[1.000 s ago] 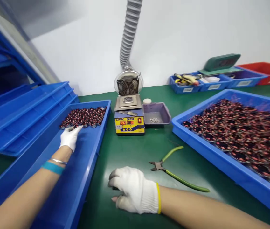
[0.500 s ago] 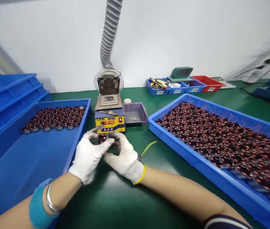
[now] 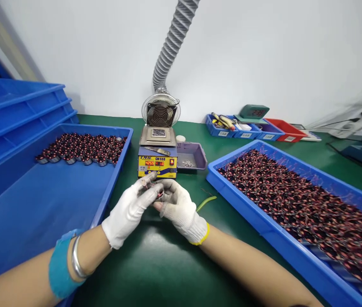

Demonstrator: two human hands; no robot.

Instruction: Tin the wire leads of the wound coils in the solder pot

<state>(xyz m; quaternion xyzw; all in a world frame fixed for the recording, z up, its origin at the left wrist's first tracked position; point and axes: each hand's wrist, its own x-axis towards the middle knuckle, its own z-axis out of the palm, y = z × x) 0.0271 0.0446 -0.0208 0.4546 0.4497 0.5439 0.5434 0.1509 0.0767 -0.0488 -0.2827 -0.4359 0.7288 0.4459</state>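
My left hand (image 3: 129, 209) and my right hand (image 3: 181, 209), both in white gloves, meet over the green mat just in front of the yellow solder pot (image 3: 157, 158). Together they pinch a small dark red coil (image 3: 159, 194) between the fingertips. A blue tray (image 3: 56, 200) at my left holds rows of coils (image 3: 81, 148) along its far end. A second blue tray (image 3: 264, 221) at my right is heaped with coils with wire leads (image 3: 299, 200).
A fan (image 3: 160, 113) with a grey hose (image 3: 171, 42) stands behind the solder pot. A small grey dish (image 3: 191, 157) sits beside it. A green plier handle (image 3: 206, 203) pokes out past my right hand. Stacked blue trays (image 3: 17, 106) lie far left, small bins (image 3: 254, 128) at the back.
A second ago my left hand was in the left tray and my right lay flat on the mat. Both came together on one coil, and have since closed tighter around it.
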